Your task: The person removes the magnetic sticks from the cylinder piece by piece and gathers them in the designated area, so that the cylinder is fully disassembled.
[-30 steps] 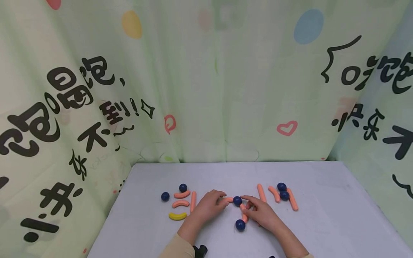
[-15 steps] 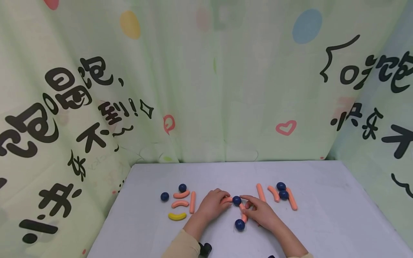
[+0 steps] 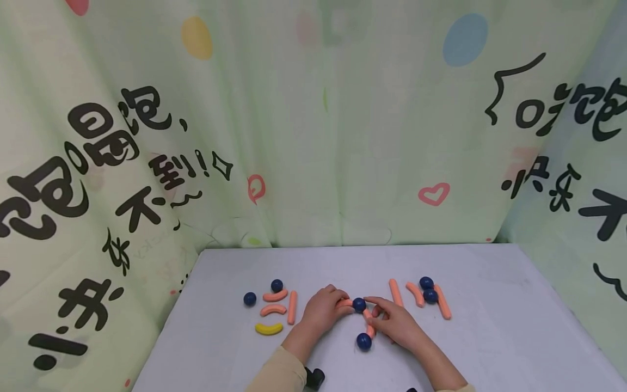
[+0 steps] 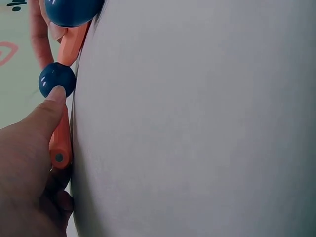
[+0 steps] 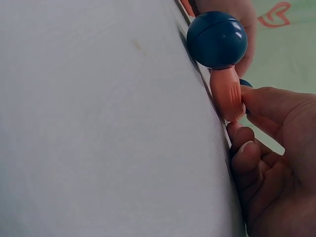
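Note:
In the head view, an orange magnetic rod [image 3: 345, 302] meets a dark blue ball [image 3: 359, 305]. A second orange rod [image 3: 370, 331] runs from that ball down to a nearer blue ball [image 3: 364, 342]. My left hand [image 3: 319, 311] holds the first rod; in the left wrist view its thumb lies against the middle ball [image 4: 52, 76], and a round metal spot shows on the rod's end [image 4: 59, 157]. My right hand [image 3: 398, 322] pinches the second rod, seen between thumb and fingers in the right wrist view [image 5: 227, 96]. Part of that rod is hidden behind fingers.
Left on the white table [image 3: 220, 359] lie a yellow curved rod [image 3: 269, 329], orange rods [image 3: 292, 307] and two blue balls [image 3: 250, 299]. At right are more orange rods [image 3: 443, 302] and two balls [image 3: 426, 283]. A printed curtain [image 3: 343, 136] stands behind. A black device [image 3: 314, 378] sits by the left sleeve.
My left hand has shifted slightly right, its fingers now further along the first rod toward the middle ball. The right hand and the balls stay nearly in place.

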`<state>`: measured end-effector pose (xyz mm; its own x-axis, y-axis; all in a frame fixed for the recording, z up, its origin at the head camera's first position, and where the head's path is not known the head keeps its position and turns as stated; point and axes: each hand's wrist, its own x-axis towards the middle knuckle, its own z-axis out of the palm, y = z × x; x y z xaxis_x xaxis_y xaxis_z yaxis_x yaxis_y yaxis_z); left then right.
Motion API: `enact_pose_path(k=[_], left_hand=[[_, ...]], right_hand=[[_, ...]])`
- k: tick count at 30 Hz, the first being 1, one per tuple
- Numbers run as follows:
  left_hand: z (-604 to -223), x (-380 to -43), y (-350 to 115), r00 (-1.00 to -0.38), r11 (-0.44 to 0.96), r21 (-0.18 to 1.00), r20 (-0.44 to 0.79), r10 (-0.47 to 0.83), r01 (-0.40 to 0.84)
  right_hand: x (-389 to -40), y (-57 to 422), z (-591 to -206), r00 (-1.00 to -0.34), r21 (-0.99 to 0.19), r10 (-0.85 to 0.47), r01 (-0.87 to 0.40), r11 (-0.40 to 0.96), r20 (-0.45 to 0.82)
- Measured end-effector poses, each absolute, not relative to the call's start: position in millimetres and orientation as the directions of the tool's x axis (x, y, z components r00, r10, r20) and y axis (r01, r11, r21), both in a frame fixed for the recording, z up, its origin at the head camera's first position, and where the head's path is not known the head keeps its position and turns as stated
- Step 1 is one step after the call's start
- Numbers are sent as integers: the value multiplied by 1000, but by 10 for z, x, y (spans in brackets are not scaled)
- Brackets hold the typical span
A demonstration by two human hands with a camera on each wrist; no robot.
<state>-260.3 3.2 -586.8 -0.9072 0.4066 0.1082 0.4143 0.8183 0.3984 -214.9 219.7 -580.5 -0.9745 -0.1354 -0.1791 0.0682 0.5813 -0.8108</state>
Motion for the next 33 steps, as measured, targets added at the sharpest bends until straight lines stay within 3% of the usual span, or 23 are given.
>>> enact_pose_path(k=[33], left_hand=[[-5881,-2625,7,-899,786,446,127,418,429]], right_hand=[[-2158,2206,-5813,-973,-805,-139,69,589,-186]])
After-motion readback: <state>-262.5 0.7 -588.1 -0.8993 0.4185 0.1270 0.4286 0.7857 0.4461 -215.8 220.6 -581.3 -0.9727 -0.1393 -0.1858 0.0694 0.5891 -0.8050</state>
